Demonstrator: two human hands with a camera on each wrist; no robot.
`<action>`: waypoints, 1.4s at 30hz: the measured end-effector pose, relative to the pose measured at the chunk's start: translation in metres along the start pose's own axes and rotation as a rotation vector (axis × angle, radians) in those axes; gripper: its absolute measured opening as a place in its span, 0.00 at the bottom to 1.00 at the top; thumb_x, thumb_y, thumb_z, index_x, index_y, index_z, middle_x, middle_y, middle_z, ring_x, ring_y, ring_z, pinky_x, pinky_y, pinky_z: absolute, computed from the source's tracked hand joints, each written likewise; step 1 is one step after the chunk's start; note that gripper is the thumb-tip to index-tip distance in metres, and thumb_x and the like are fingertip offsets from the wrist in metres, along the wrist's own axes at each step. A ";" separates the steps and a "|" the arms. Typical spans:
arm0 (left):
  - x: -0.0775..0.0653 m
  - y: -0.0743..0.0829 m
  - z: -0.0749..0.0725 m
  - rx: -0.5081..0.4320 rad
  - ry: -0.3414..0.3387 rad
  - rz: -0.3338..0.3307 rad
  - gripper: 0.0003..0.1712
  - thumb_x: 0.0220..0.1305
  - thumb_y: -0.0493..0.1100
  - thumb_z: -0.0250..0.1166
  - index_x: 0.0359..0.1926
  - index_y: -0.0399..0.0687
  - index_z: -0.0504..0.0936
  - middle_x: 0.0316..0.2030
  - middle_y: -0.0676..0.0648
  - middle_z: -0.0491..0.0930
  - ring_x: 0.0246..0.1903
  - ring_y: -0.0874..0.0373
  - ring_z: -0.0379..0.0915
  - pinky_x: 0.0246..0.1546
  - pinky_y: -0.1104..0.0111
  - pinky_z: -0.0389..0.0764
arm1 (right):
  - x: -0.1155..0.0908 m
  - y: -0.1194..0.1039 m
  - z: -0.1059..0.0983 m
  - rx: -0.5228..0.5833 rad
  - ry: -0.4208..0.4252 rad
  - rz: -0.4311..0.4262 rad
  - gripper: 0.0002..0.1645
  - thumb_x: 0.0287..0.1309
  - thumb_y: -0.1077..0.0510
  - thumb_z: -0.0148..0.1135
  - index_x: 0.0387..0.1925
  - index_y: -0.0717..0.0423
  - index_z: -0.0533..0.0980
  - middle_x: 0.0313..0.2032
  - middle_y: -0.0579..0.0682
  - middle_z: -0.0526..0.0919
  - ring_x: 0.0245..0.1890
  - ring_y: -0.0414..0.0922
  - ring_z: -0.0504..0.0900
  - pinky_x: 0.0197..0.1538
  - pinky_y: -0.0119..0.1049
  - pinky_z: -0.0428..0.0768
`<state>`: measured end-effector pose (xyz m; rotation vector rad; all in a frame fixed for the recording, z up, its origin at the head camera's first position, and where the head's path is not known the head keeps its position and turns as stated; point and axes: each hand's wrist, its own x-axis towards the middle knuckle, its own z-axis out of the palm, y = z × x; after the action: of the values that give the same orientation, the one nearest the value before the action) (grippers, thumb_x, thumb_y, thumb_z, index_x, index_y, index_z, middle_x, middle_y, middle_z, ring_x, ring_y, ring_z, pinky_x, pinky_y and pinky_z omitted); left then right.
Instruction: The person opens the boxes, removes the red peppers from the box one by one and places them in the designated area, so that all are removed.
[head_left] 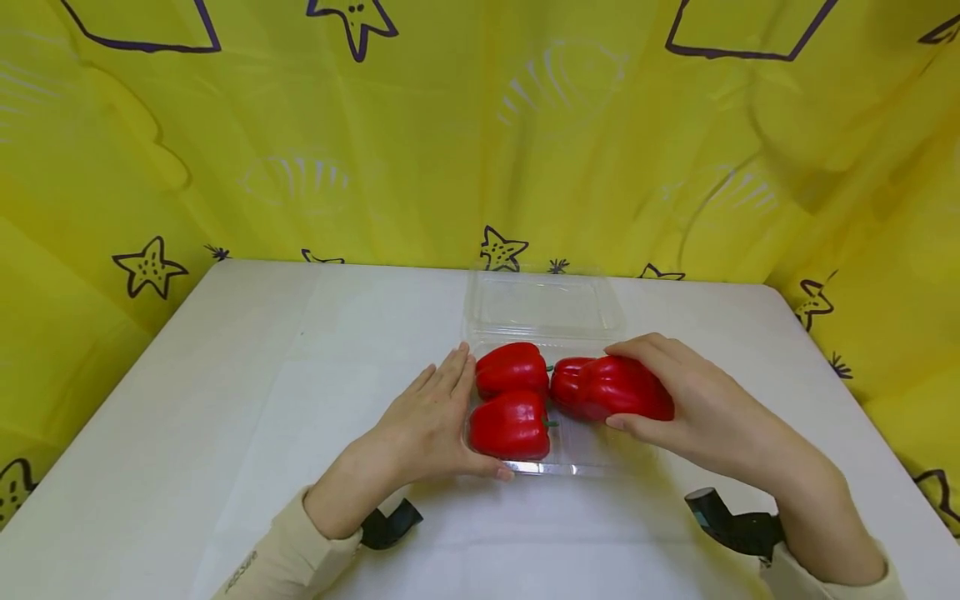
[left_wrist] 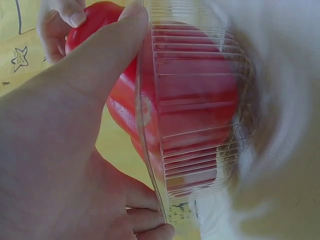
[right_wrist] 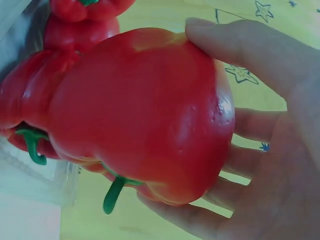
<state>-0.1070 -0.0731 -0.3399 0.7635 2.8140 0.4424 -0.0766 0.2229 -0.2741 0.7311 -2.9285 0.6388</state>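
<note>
Over the right half of a clear plastic box (head_left: 555, 469): one red pepper (head_left: 633, 390), gripped by the person's right hand (head_left: 697, 408), thumb on its near side, fingers on its far side; whether its underside touches the box, I cannot tell. Within the box's left half: one rear pepper (head_left: 512, 369) and one front pepper (head_left: 510, 427), both red, green stems toward the box's right. Along the box's left wall: left hand (head_left: 420, 429), fingers straight, thumb at the front rim. Behind the box: its clear lid (head_left: 542, 307), open. To the box's front left: beige sleeve (head_left: 292, 542), dark lettering too small to read.
</note>
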 end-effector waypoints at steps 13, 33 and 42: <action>-0.001 0.000 0.002 -0.002 -0.001 -0.002 0.77 0.40 0.80 0.69 0.77 0.36 0.47 0.79 0.40 0.44 0.79 0.49 0.42 0.77 0.50 0.52 | 0.006 0.010 -0.005 -0.110 0.073 0.016 0.39 0.48 0.55 0.78 0.61 0.56 0.72 0.54 0.53 0.78 0.50 0.49 0.76 0.41 0.46 0.87; -0.002 -0.003 0.000 -0.021 0.001 0.002 0.77 0.41 0.82 0.65 0.78 0.38 0.45 0.79 0.41 0.42 0.79 0.50 0.38 0.77 0.48 0.49 | 0.015 0.028 -0.007 -0.306 0.185 -0.088 0.39 0.44 0.61 0.77 0.60 0.63 0.73 0.55 0.63 0.78 0.54 0.61 0.74 0.48 0.62 0.81; -0.003 -0.001 -0.001 -0.007 -0.001 -0.014 0.77 0.41 0.83 0.64 0.78 0.39 0.45 0.79 0.41 0.41 0.79 0.48 0.37 0.77 0.47 0.47 | 0.019 0.041 -0.009 -0.333 0.148 -0.026 0.40 0.46 0.62 0.75 0.62 0.65 0.70 0.57 0.65 0.75 0.56 0.63 0.73 0.48 0.62 0.82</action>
<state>-0.1057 -0.0758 -0.3395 0.7412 2.8139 0.4497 -0.1127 0.2514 -0.2782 0.6519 -2.7807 0.1837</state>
